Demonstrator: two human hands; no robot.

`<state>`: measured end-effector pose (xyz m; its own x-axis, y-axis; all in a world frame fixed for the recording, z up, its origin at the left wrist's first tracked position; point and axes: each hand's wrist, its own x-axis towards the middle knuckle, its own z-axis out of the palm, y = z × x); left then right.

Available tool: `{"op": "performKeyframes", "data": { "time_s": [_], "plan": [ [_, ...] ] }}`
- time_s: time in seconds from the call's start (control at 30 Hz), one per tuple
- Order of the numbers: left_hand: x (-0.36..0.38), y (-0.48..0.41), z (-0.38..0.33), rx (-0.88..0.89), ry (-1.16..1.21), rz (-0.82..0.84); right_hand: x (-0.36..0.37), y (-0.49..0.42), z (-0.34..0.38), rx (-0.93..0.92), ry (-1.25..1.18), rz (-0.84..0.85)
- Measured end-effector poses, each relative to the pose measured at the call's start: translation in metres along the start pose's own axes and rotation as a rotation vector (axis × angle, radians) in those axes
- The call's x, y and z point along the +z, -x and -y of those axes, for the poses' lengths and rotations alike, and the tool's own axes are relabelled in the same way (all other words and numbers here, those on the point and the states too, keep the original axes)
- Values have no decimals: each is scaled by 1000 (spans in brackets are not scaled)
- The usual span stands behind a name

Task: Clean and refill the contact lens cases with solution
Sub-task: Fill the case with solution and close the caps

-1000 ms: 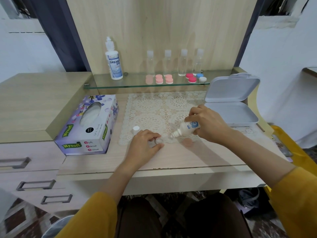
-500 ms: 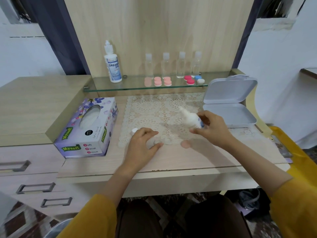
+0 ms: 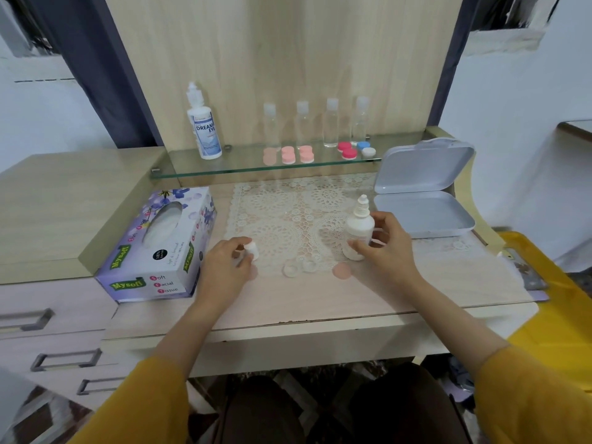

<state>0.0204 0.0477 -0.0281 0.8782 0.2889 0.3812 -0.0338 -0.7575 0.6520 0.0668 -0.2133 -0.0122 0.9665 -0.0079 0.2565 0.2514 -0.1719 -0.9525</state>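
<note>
Here right fingers (image 3: 389,225) grip upright solution bottle (image 3: 359,227); left fingers (image 3: 235,243) pinch cap (image 3: 252,250); open lens case (image 3: 301,267) between them.

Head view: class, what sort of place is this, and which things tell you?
Probably a dressing table at home: a glass shelf holding a solution bottle and lens cases, with a tissue box and a lace mat below.
</note>
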Motion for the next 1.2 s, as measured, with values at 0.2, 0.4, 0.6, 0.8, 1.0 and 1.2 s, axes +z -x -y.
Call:
{"op": "performKeyframes", "data": {
  "time_s": [0.2, 0.4, 0.6, 0.8, 1.0, 1.2],
  "plan": [
    [0, -13, -19, -96, 47, 24, -1, 3, -2, -48, -19, -8],
    [5, -32, -98, 24, 304, 35, -1, 5, -4, -41, -76, -5],
    [16, -47, -170, 201, 369, 197, -2, 6, -4, -53, -87, -3],
    [30, -54, -178, 215, 275, 325, -1, 3, -8, -49, -64, -4],
    [33, -56, -174, 245, 228, 450, -2, 2, -11, -59, -67, 10],
    [33, -58, -174, 256, 185, 425, -2, 1, -12, -57, -66, 10]
  ]
}}
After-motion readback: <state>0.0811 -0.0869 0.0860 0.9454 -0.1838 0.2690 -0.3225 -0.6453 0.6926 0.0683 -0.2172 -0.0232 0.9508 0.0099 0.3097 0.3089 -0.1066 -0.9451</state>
